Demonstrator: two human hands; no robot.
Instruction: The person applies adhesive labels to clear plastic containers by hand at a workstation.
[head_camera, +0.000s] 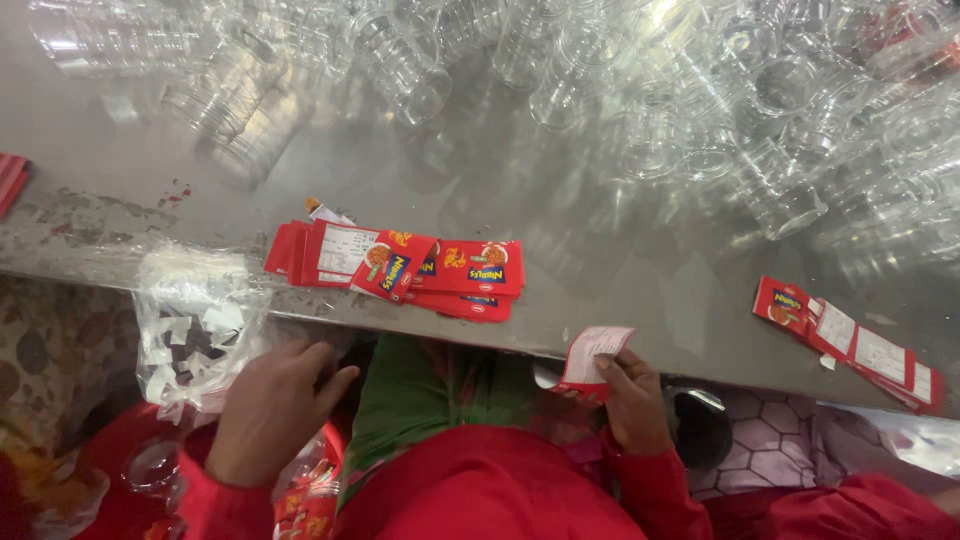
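At the lower centre of the frame the right hand (632, 400) pinches a small red-and-white label (592, 358) between thumb and fingers, holding it just below the front edge of the grey metal bench (600, 250). The label tilts with its long axis running from lower left to upper right, its white side facing up. The left hand (270, 410), at the lower left, is curled with fingers bent inward, resting against a clear plastic bag (195, 320) that hangs over the bench edge; whether it grips anything I cannot tell.

A fanned pile of red labels (420, 268) lies on the bench in the centre of the frame, above and to the left of the right hand, its spread running left to right. The right hand is the nearer of the two to it. A second, smaller stack of labels (850, 345) lies toward the right edge. Clear plastic jars (700, 90) crowd the top of the frame.
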